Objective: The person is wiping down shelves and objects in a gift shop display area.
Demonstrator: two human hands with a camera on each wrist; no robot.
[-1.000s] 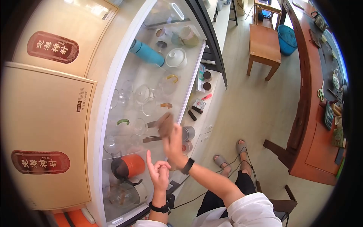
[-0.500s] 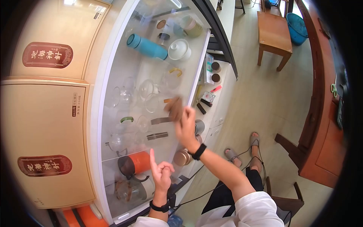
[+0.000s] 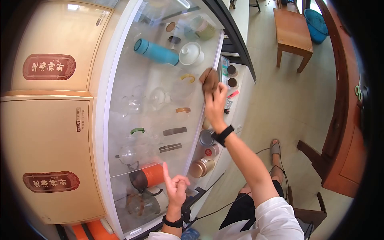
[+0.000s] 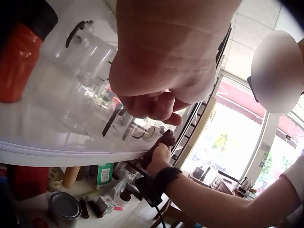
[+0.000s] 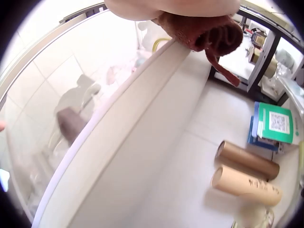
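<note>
My right hand (image 3: 216,106) grips a bunched brown cloth (image 3: 209,80) at the front edge of a white-rimmed glass display case (image 3: 200,134). In the right wrist view the folded cloth (image 5: 204,35) hangs by that edge, a loose strip dangling. My left hand (image 3: 176,190) holds nothing; its index finger points out over the case and the others are loosely bent. Near that hand, in the case, is an orange and black pot (image 3: 153,176). Two dark flat strips (image 3: 175,131), a green handle (image 3: 137,130) and an amber handle (image 3: 183,110) lie between the hands.
Farther along the case stand a blue bottle (image 3: 156,52) and a white lidded cup (image 3: 190,53). Tins (image 3: 197,169) line a lower shelf in front. Gold boxes (image 3: 48,154) sit at the left. A wooden stool (image 3: 293,30) is on the floor beyond.
My right hand has carried the cloth away from me and rightward, from over the dark strips to the front edge. The left hand keeps its pose; the head view has shifted slightly.
</note>
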